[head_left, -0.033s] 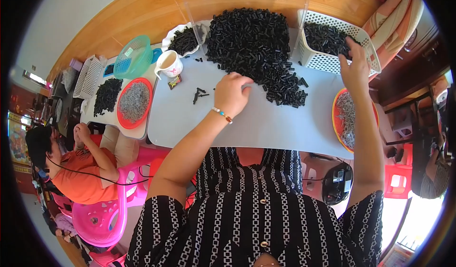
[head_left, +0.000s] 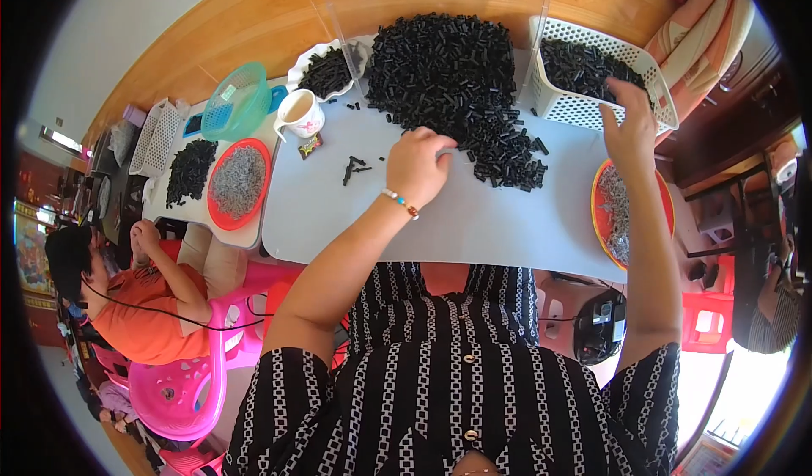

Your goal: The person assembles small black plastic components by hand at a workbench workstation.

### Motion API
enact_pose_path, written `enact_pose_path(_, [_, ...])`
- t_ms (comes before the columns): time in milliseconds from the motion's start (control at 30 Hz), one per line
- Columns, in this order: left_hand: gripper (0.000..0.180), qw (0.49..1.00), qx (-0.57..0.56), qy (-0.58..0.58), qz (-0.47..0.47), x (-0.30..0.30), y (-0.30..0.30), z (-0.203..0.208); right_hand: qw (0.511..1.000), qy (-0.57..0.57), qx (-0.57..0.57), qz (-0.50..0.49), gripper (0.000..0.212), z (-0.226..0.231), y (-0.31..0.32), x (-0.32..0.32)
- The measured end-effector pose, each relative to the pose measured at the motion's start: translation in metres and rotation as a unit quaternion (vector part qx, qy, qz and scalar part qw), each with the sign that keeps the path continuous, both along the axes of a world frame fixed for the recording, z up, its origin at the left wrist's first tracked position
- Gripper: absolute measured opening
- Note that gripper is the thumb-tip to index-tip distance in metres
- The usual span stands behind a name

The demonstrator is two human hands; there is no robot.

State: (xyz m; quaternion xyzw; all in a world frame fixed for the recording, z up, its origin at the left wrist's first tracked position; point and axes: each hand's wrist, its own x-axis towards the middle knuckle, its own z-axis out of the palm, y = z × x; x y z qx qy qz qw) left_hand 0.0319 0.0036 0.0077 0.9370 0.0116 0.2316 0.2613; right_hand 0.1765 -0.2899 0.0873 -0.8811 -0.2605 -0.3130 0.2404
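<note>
My left hand (head_left: 419, 169), a beaded bracelet at its wrist, is at the near edge of a large heap of short black tube-like pieces (head_left: 440, 70). Its thumb and forefinger stand slightly apart, the forefinger touching the heap; the other fingertips are hidden. Over the right side of a white perforated basket (head_left: 575, 108), my right hand (head_left: 633, 125) is open, thumb and fingers spread. More black pieces (head_left: 579, 66) lie inside that basket, below the fingers. No piece shows in either hand.
Left of the heap stand a white mug (head_left: 300, 114) and a scalloped dish (head_left: 296, 78) of black pieces. A red-rimmed tray (head_left: 670, 201) of small grey metal-looking bits sits below my right forearm. A seated person (head_left: 152, 315) in orange is at the left.
My left hand has shifted slightly to the right along the heap's edge. The right hand has moved a little left and down over the basket's near side.
</note>
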Motion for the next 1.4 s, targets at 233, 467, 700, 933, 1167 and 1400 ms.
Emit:
enact_pose_path(233, [0.008,0.998,0.062,-0.006,0.013,0.032,-0.030,-0.010,0.988,0.152,0.025,0.000,0.012,0.005,-0.027,-0.076])
enact_pose_path(467, [0.010,0.997,-0.072,0.012,-0.003,0.026,-0.031,-0.007,0.942,0.253,-0.209,-0.066,0.009,-0.019,-0.071,-0.097])
enact_pose_path(700, [0.020,0.901,-0.413,0.101,-0.092,-0.033,-0.044,0.015,0.949,0.139,-0.250,-0.134,0.008,-0.049,-0.068,-0.090])
enact_pose_path(933, [0.024,0.805,-0.550,0.137,-0.172,-0.089,-0.059,0.036,0.953,0.096,-0.264,-0.112,0.008,-0.052,-0.062,-0.091])
enact_pose_path(1167, [0.026,0.768,-0.595,0.154,-0.183,-0.115,-0.068,0.051,0.951,0.072,-0.285,-0.096,0.008,-0.054,-0.059,-0.093])
enact_pose_path(1400, [0.024,0.725,-0.633,0.176,-0.206,-0.125,-0.071,0.049,0.966,0.187,-0.135,-0.113,0.010,-0.044,-0.069,-0.102])
